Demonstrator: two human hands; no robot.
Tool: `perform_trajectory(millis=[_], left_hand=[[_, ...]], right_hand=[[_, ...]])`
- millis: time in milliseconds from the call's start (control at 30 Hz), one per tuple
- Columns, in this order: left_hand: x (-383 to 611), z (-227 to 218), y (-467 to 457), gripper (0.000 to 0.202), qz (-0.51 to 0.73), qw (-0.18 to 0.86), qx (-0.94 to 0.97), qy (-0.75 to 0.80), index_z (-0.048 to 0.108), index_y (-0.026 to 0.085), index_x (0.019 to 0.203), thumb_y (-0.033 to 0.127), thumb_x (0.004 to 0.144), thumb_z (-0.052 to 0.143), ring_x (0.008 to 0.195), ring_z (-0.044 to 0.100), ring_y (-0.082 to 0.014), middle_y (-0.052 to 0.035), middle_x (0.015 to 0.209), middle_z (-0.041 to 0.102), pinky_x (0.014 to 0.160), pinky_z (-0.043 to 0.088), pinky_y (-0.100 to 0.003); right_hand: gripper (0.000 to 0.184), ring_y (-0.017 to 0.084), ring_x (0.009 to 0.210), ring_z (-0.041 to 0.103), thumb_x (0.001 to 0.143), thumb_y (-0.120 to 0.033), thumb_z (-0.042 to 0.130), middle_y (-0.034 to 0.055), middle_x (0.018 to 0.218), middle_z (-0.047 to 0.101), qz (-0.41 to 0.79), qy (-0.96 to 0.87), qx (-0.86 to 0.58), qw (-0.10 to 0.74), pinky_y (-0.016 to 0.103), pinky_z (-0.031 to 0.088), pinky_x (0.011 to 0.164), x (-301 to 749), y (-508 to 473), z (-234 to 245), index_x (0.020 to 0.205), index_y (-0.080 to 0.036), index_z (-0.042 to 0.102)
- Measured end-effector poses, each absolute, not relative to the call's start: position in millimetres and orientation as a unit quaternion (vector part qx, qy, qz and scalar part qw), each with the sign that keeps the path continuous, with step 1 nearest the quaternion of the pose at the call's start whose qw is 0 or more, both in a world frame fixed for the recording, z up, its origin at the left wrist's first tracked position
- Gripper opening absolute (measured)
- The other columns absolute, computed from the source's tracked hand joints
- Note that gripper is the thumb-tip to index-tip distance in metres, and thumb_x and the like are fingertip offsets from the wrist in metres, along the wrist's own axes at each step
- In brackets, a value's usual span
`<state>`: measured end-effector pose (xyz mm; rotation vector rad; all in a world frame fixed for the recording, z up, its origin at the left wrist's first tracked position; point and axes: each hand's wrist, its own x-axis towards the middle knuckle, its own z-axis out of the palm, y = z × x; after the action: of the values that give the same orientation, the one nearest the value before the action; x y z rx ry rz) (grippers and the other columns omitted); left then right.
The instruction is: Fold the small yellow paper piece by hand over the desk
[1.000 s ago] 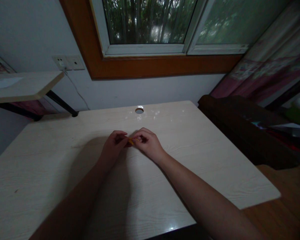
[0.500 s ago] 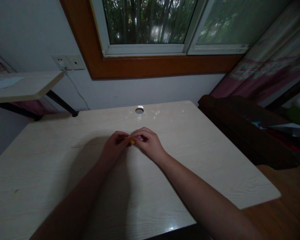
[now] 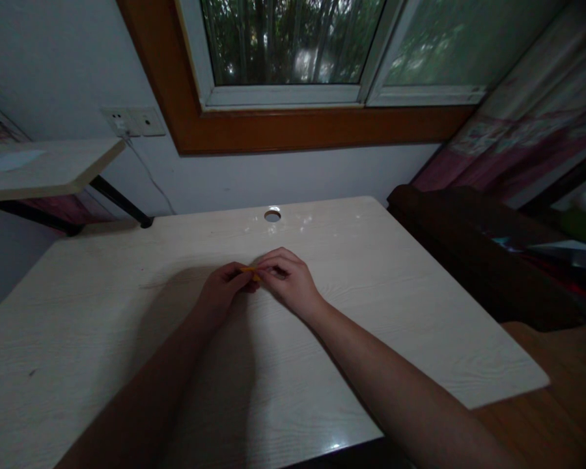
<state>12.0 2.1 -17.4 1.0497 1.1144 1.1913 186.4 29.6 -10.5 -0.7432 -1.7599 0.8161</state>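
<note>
A small yellow-orange piece (image 3: 256,277) sits between my two hands, just over the pale wood-grain desk (image 3: 293,365). It is too small and too covered by fingers for me to tell its kind. My left hand (image 3: 223,286) pinches its left side between thumb and fingers. From the right, the fingertips of my right hand (image 3: 293,280) close on the same piece. The fingertips of both hands nearly meet around it. Dark shadow falls on the desk under my left forearm.
A round cable hole (image 3: 272,215) lies near the desk's back edge. At the left stands a raised shelf (image 3: 53,176) on black legs. A wall socket (image 3: 134,122) has a white cord plugged in. Dark furniture (image 3: 449,241) stands beyond the right edge.
The fingers of my left hand have shifted slightly, and more of the yellow-orange piece shows along the top of its thumb. My right hand stays almost in place.
</note>
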Motion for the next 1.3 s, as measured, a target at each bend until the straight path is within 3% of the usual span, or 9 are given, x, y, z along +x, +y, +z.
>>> perform_trajectory(millis=[300, 833, 1300], left_hand=[[11, -17, 2, 0.018, 0.501, 0.575, 0.445, 0.469, 0.071, 0.016, 0.084, 0.034, 0.079, 0.068, 0.072, 0.065, -0.0157, -0.0051, 0.083, 0.071, 0.074, 0.054, -0.029], [12, -15, 3, 0.014, 0.517, 0.641, 0.384, 0.418, 0.07, 0.017, 0.08, 0.031, 0.08, 0.067, 0.074, 0.063, -0.0138, -0.0042, 0.083, 0.068, 0.073, 0.052, -0.026], [13, -15, 3, 0.016, 0.519, 0.629, 0.38, 0.436, 0.071, 0.015, 0.08, 0.031, 0.078, 0.071, 0.072, 0.063, -0.0127, -0.0032, 0.079, 0.07, 0.071, 0.051, -0.025]], right_hand=[[0.009, 0.017, 0.088, 0.063, 0.086, -0.018, 0.064, 0.006, 0.095, 0.066, 0.243, -0.791, -0.264, 0.495, 0.032, 0.054, 0.077, 191, 33, -10, 0.093, -0.023, 0.068], [0.011, 0.017, 0.091, 0.063, 0.09, -0.018, 0.057, 0.0079, 0.102, 0.065, 0.179, -0.853, -0.237, 0.43, 0.032, 0.054, 0.08, 198, 33, -3, 0.097, -0.02, 0.066], [0.011, 0.017, 0.092, 0.062, 0.091, -0.019, 0.057, 0.0084, 0.102, 0.065, 0.189, -0.848, -0.233, 0.436, 0.031, 0.053, 0.08, 198, 34, -5, 0.097, -0.02, 0.066]])
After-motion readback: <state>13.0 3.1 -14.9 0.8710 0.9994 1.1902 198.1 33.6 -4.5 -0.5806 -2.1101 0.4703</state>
